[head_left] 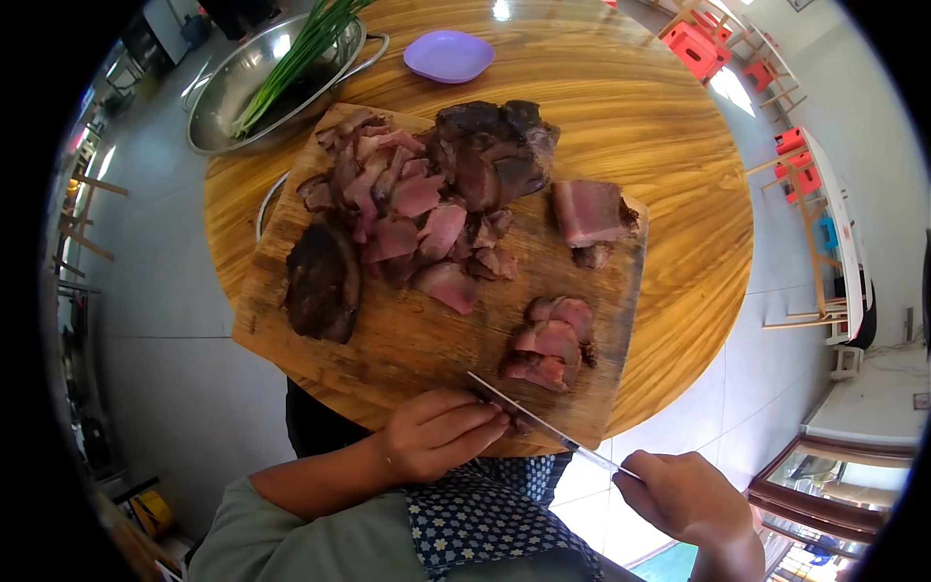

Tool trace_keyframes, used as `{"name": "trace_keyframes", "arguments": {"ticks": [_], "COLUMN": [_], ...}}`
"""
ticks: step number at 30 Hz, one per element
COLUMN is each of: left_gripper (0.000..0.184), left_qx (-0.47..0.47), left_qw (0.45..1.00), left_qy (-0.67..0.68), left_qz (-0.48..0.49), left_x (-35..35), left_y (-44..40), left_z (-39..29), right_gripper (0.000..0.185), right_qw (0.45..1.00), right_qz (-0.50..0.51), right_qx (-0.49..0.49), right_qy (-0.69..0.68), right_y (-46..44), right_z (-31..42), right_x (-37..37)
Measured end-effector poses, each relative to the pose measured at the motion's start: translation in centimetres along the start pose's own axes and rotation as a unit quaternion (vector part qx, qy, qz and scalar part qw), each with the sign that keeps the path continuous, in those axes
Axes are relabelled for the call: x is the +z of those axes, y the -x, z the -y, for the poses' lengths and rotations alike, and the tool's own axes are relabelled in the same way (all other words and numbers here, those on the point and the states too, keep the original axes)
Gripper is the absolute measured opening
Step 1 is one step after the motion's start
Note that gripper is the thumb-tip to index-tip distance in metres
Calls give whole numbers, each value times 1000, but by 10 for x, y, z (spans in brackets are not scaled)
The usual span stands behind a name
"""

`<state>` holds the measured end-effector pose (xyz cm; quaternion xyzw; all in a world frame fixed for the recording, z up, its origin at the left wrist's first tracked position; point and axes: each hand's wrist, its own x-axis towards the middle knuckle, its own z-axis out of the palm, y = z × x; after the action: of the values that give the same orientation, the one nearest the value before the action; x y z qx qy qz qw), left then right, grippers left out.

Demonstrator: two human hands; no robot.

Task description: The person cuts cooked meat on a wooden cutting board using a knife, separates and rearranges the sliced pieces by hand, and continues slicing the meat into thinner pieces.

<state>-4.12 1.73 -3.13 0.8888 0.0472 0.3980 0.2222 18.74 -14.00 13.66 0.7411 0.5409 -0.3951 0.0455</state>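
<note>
My right hand is closed round the handle of a knife, whose blade slants up and left over the near edge of the wooden cutting board. Beside the blade, the curled fingers of my left hand press on a small dark piece of meat, mostly hidden under them. Just above the blade lie overlapping meat slices. A meat block sits at the board's right. Many pink slices are heaped at upper left, beside a large dark chunk and a dark piece.
The board rests on a round wooden table. Beyond it stand a metal basin with long green stalks and a purple plate. Red stools and a white table are on the right.
</note>
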Motion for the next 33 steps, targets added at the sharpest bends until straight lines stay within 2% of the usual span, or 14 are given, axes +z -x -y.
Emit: {"name": "trace_keyframes", "arguments": {"ticks": [7, 9, 12, 14, 19, 24, 25, 26, 30, 31, 33], "left_gripper": [25, 23, 21, 20, 19, 19, 20, 20, 22, 22, 22], "left_qx": [-8, -13, -22, -27, -32, -42, -45, -45, -25, -19, -19], "left_qw": [1000, 1000, 1000, 999, 999, 999, 998, 998, 999, 999, 999], "left_qy": [-8, -9, 12, 43, 4, -3, 6, 6, -28, -24, -24], "left_qz": [-1, -5, 5, 18, 25, 27, 33, 33, 29, 34, 27], "left_x": [-1, 2, 4, 6, 7, 5, 4, 3, -1, 1, 4], "left_y": [0, 1, 10, 10, 8, 8, 8, 6, 0, 2, 3], "left_z": [0, -2, 0, 1, -2, -2, -1, -2, -4, -4, -3], "right_gripper": [19, 17, 10, 10, 9, 31, 31, 19, 16, 35, 35], "right_qw": [1000, 999, 995, 996, 992, 994, 994, 995, 997, 992, 994], "right_qz": [18, 44, -41, -35, -42, 33, 32, 47, 77, 24, 21], "right_qx": [9, -25, -83, -78, -105, -103, -103, -77, -27, -63, -52], "right_qy": [22, 17, -24, -32, -50, -34, -35, -37, -14, -106, -98], "right_y": [-4, -5, 6, 9, 3, -17, -19, -20, 0, 2, 4], "right_z": [14, 15, 14, 11, 1, 3, 5, 9, 3, -6, -9], "right_x": [6, 7, 23, 23, 24, 21, 16, 8, 7, 18, 25]}}
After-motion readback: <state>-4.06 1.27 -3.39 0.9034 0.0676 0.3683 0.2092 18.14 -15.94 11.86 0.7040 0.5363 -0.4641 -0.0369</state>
